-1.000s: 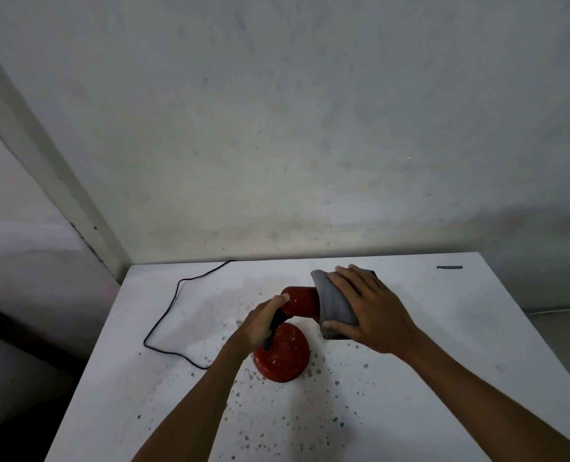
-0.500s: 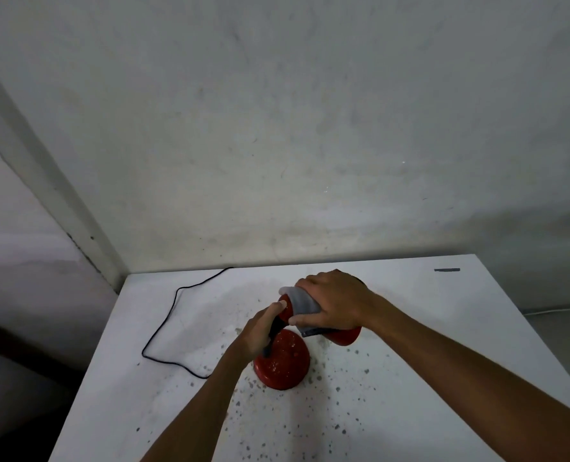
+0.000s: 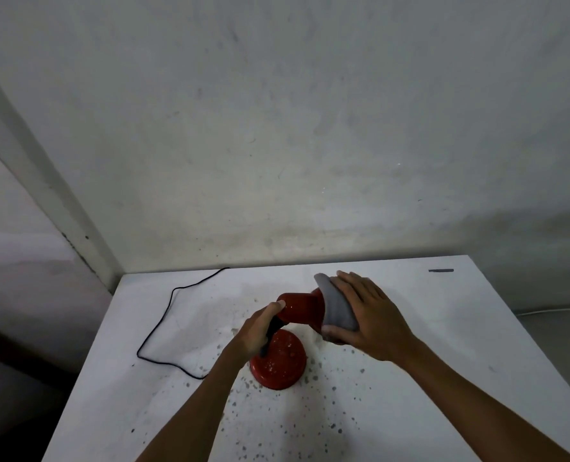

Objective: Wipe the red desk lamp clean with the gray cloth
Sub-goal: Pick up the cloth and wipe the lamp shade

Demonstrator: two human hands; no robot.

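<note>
A red desk lamp [image 3: 298, 310] stands mid-table on a round red base [image 3: 282, 361], its shade tipped to the right. My left hand [image 3: 255, 333] grips the lamp's dark neck just above the base, thumb against the shade. My right hand [image 3: 368, 316] presses the gray cloth [image 3: 335, 306] over the wide right end of the shade, fingers spread across the cloth. The shade's rim is hidden under the cloth.
The lamp's black cord [image 3: 167, 323] loops across the left side of the white table [image 3: 460, 328] and runs off its back edge. Dark specks dot the tabletop around the base. A small dark mark [image 3: 441, 270] lies near the back right corner. A wall rises right behind.
Half a second ago my right hand with the cloth covered the narrow left part of the shade; it has slid right onto the wide end. The left hand keeps its grip.
</note>
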